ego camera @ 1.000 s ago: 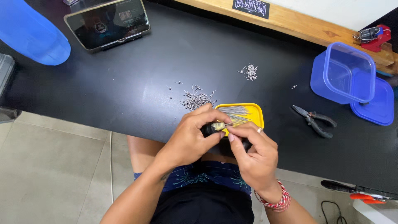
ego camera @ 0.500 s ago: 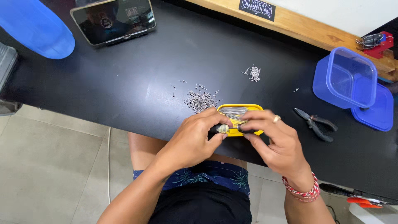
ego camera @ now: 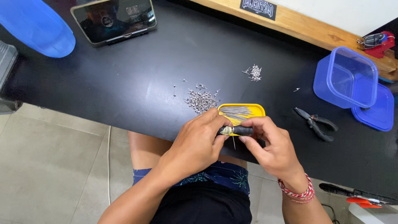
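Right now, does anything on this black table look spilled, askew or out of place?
Small silvery metal bits lie loose on the black table beside the yellow tray; a smaller cluster sits apart. The blue lid is off its container.

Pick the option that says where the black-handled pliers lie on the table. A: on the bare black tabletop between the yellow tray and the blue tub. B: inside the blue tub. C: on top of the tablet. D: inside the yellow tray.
A: the pliers lie flat on the black table, right of the yellow tray and below the blue tub, touching neither.
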